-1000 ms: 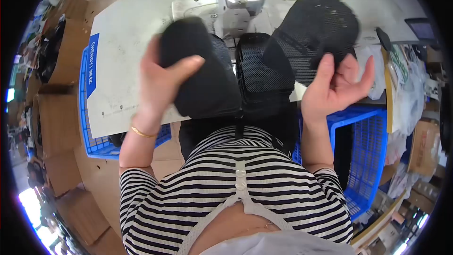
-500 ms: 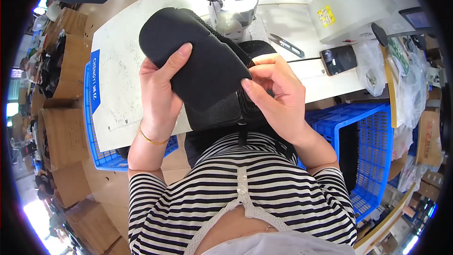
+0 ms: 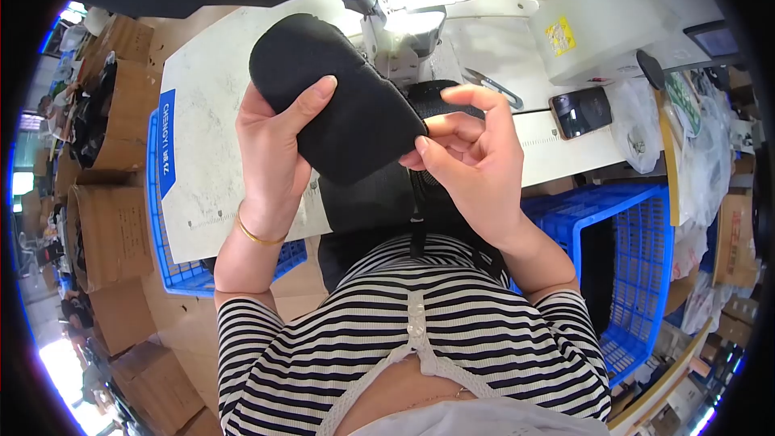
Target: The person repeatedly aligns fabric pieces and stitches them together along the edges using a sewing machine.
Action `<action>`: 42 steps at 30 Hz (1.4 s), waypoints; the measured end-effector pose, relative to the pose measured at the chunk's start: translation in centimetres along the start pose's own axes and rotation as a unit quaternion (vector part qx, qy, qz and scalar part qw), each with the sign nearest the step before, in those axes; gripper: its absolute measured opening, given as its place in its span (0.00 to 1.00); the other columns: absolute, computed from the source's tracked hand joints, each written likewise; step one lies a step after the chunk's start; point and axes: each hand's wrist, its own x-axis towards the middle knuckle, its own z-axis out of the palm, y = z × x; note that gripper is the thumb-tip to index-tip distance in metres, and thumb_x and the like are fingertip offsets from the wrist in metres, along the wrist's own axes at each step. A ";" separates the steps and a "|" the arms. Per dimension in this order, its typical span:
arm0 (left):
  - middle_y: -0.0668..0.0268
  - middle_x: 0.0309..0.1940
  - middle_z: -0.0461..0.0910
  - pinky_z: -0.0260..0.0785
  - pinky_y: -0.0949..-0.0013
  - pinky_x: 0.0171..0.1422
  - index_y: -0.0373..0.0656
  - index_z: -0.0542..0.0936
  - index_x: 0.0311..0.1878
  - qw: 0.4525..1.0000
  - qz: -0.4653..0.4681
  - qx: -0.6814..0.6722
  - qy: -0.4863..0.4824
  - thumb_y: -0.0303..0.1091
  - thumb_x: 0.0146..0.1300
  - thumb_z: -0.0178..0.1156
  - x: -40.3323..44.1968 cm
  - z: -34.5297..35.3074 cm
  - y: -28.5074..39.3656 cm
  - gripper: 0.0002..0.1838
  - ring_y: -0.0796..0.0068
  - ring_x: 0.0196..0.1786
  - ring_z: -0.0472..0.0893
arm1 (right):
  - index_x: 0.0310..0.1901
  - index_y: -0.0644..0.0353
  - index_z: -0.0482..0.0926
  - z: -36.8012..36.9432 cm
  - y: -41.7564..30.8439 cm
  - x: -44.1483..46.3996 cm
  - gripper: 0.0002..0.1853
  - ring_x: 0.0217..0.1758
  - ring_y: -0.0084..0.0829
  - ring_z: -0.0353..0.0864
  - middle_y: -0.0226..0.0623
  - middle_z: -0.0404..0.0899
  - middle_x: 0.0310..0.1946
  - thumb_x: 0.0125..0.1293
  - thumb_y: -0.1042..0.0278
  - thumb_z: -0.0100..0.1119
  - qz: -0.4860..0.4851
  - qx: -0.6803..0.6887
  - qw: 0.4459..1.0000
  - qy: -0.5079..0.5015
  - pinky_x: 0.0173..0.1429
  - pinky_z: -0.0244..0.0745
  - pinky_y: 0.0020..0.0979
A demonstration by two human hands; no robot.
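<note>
A black padded fabric piece (image 3: 339,113), rounded at its far end and shaped like an insole, is held up above the table edge. My left hand (image 3: 274,141) grips its left side, thumb on top and fingers underneath. At the lower right corner, my right hand (image 3: 480,165) pinches the edge between thumb and fingertips, its index finger raised. More black pieces (image 3: 367,206) lie below, by my lap, partly covered by the held one. Behind it stands the lit head of a sewing machine (image 3: 395,32).
Thread snips (image 3: 496,89) and a phone (image 3: 581,111) lie on the white table (image 3: 206,169) at the right, near a clear plastic bag (image 3: 638,125). Blue crates (image 3: 617,274) stand below on both sides. Cardboard boxes (image 3: 117,234) are stacked at the left.
The two layers at the held piece's right edge now lie closer together. My right index finger has lifted away from the edge. The view has shifted slightly.
</note>
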 end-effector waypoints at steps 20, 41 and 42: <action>0.64 0.34 0.84 0.77 0.72 0.42 0.36 0.84 0.39 0.968 0.016 0.236 -0.083 0.19 0.54 0.69 9.7 1.5 2.3 0.09 0.75 0.37 0.83 | 0.39 0.70 0.79 0.1 -0.6 6.0 0.11 0.24 0.27 0.85 0.46 0.86 0.30 0.72 0.69 0.52 0.018 -0.007 0.998 -0.055 0.27 0.78 0.23; 0.59 0.40 0.83 0.79 0.66 0.46 0.34 0.84 0.42 0.576 0.560 0.545 -0.239 0.24 0.46 0.69 4.1 0.2 0.9 0.16 0.62 0.43 0.83 | 0.64 0.74 0.68 1.9 1.4 4.1 0.21 0.62 0.34 0.77 0.47 0.77 0.58 0.72 0.76 0.43 -0.029 0.126 0.985 -0.111 0.67 0.74 0.38; 0.59 0.39 0.83 0.80 0.65 0.45 0.34 0.84 0.42 0.536 0.588 0.560 -0.231 0.23 0.45 0.69 3.7 0.4 0.7 0.17 0.62 0.43 0.83 | 0.64 0.74 0.68 2.0 1.5 4.0 0.21 0.62 0.35 0.77 0.48 0.76 0.59 0.72 0.76 0.42 -0.023 0.138 0.984 -0.109 0.67 0.74 0.38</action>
